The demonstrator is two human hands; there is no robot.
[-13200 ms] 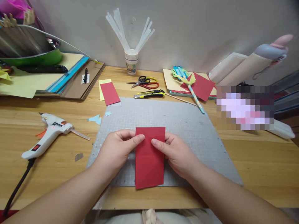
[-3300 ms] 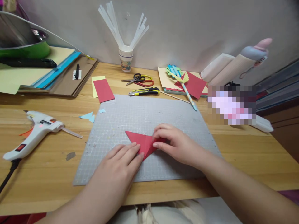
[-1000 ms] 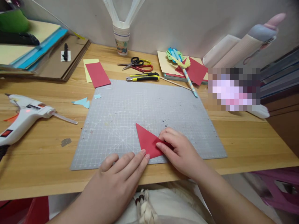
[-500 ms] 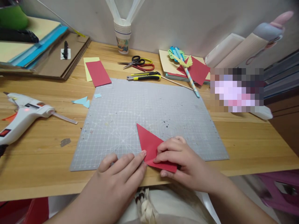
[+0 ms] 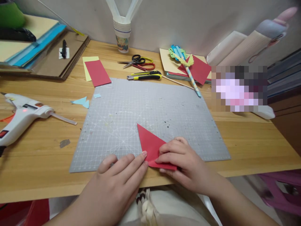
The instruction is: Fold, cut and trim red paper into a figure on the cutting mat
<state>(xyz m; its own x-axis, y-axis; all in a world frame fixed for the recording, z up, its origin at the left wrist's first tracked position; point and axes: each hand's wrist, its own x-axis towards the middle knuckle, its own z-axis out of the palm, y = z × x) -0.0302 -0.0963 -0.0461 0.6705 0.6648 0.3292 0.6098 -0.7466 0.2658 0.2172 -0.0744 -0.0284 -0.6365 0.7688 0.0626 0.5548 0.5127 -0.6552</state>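
A folded sheet of red paper (image 5: pixel 151 144) lies at the front edge of the grey cutting mat (image 5: pixel 113 125), one pointed corner aimed away from me. My left hand (image 5: pixel 121 175) rests palm down with its fingers stretched out, two fingertips pressing on the paper's left edge. With fingers on top and thumb near the front edge, my right hand (image 5: pixel 182 161) grips the paper's right side, where a narrow flap is folded up. My right fingers hide part of the sheet.
A white glue gun (image 5: pixel 30 110) lies left, near light blue scraps (image 5: pixel 81 101). Behind the mat are a utility knife (image 5: pixel 144 75), scissors (image 5: pixel 135 61), red paper (image 5: pixel 98 72) and paper cups (image 5: pixel 122 34). A paper flower (image 5: pixel 185 62) lies at the back right.
The flap at the paper's right side has tipped up and inward slightly, with my right thumb moving closer under it. My left hand stays in place.
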